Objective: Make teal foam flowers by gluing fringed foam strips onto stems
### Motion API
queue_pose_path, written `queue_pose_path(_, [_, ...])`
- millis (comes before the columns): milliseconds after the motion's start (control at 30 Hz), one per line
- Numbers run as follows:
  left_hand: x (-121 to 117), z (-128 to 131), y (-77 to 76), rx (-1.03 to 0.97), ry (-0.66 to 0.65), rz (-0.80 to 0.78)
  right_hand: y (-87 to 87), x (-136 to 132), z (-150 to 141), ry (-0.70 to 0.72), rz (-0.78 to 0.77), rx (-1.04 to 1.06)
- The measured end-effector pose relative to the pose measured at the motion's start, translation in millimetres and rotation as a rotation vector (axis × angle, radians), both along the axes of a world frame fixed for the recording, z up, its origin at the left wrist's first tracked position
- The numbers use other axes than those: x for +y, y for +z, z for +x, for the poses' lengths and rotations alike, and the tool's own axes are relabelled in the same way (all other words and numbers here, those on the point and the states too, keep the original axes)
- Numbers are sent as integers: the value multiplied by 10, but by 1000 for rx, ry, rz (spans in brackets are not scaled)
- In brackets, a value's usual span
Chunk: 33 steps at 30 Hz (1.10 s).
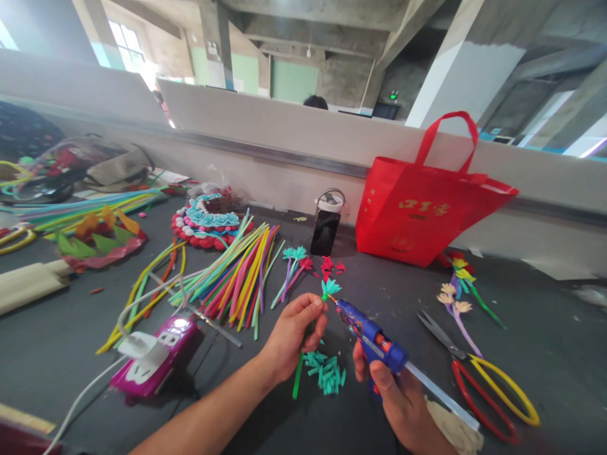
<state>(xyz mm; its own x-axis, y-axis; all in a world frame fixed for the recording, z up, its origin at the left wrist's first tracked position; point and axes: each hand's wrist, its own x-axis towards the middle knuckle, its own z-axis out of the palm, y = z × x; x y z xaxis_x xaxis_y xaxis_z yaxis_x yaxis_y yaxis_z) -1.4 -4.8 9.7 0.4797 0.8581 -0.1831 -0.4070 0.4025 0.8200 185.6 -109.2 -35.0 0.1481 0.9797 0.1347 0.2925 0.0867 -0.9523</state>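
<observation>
My left hand [298, 325] pinches a pipe-cleaner flower with a teal head [331, 288] and a green stem [298, 376] that hangs below the fingers. In my right hand [396, 395] is a blue hot glue gun [367, 332], a clear glue stick [441, 395] jutting from its back. The gun's nozzle meets the base of the teal petals, or is very near it; I cannot tell which. Cut teal pieces [327, 373] lie in a pile on the table beneath my hands. Small red cut pieces [327, 266] are scattered beyond the flower.
Scissors [458, 360] with red and yellow handles lie open at right, near finished flowers [458, 294]. A red bag [417, 212] and a phone [325, 232] stand at the back. Colourful pipe cleaners [237, 272] and a purple power strip [159, 357] with cords occupy the left.
</observation>
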Motion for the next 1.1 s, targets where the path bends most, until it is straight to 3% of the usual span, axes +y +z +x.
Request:
queue_pose_path(400, [1, 0, 2, -9, 1, -6, 91, 13, -18, -34, 30, -92])
queue_pose_path(1100, [11, 1, -8, -9, -2, 0, 48, 10, -3, -68, 9, -160])
